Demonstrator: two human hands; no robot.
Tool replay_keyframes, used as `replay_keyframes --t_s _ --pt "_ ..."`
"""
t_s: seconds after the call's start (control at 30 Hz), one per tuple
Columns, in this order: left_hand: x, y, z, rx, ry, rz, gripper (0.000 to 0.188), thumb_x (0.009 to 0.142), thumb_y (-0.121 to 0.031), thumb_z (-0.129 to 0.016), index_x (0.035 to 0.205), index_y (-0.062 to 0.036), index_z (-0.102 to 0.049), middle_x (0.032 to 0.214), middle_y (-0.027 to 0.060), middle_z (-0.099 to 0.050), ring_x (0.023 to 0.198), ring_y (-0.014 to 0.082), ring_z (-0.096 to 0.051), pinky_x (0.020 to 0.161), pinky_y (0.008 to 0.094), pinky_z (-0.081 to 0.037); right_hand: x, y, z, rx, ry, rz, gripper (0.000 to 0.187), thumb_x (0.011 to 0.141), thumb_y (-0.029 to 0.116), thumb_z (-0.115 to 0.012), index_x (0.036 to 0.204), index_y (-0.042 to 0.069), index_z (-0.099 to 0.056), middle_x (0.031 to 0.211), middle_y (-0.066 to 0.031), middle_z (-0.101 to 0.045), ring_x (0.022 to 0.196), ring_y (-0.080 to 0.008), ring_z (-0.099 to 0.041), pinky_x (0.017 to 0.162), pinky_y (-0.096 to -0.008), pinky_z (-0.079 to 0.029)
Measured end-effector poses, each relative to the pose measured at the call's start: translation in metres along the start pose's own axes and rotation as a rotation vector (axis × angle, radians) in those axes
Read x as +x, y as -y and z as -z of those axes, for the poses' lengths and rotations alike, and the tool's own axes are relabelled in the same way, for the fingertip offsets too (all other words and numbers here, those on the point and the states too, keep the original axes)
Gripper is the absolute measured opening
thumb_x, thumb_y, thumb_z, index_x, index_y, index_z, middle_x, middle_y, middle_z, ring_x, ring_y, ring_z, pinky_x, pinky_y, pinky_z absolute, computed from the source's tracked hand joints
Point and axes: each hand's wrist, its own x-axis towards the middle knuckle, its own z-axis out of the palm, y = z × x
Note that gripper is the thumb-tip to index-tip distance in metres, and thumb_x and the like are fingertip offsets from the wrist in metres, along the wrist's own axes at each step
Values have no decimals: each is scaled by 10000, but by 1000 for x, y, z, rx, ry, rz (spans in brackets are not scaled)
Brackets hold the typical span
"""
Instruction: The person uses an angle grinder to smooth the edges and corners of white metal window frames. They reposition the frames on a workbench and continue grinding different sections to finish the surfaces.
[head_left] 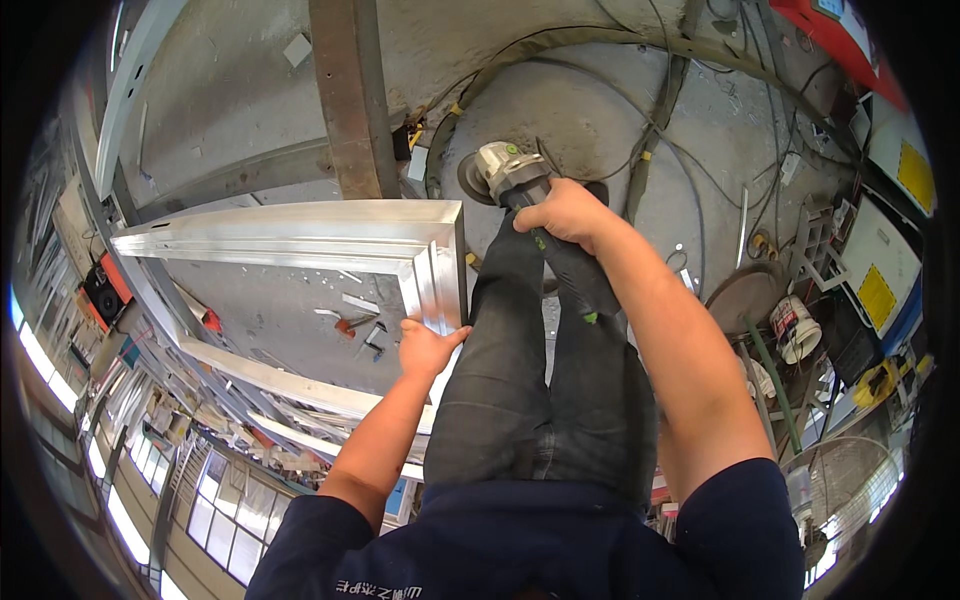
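Note:
An angle grinder (512, 170) with a grey metal head and black body is in my right hand (572, 216), fingers wrapped round it. Its round disc (473, 178) sits just beyond the far right corner of a silver metal frame (300, 228), apart from it as far as I can see. My left hand (428, 350) rests on the frame's near right side piece, thumb stretched along the metal and the other fingers partly hidden beneath. The grinder's body hangs in front of my legs.
A rusty steel beam (350, 95) runs away behind the frame. Cables and a thick hose (560, 38) curve across the floor. A white bucket (795, 328), a wire-guard fan (840, 480) and light-coloured machine boxes (880, 262) stand at the right. Small offcuts (360, 303) lie below the frame.

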Motion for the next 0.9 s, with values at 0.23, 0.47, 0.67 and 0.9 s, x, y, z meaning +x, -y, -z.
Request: replay_keyframes --t_s 0.23,0.47,0.67,0.9 --pt "3 5 0 -2 -10 -52 1043 614 -615 -903 1202 129 -471 1163 282 -644 1055 373 -693 884 427 -560 -6 -70 -44 611 82 46 382 762 147 -791 1073 1 -624 896 -114 -682 729 -218 -675 658 -374 -563" --pt "7 15 3 151 16 -192 1003 708 -629 -837 1300 111 -506 1198 267 -650 1075 349 -692 909 396 -550 -21 -111 -91 962 104 55 300 793 159 -792 981 -15 -636 815 -93 -652 641 -194 -636 568 -364 -538" --pt "-10 -20 60 -34 240 -305 633 926 -568 -670 1035 55 -709 914 163 -748 839 266 -734 754 386 -577 -15 -127 -112 1029 85 187 247 823 160 -777 999 47 -646 825 -49 -647 647 -162 -625 589 -317 -516" --pt "-49 -77 66 -239 468 -475 767 888 -349 -790 1413 90 -444 1175 179 -675 1088 223 -664 931 362 -538 -24 -104 -138 1032 56 226 393 797 174 -791 1098 -16 -625 920 -56 -653 771 -149 -629 681 -319 -529"
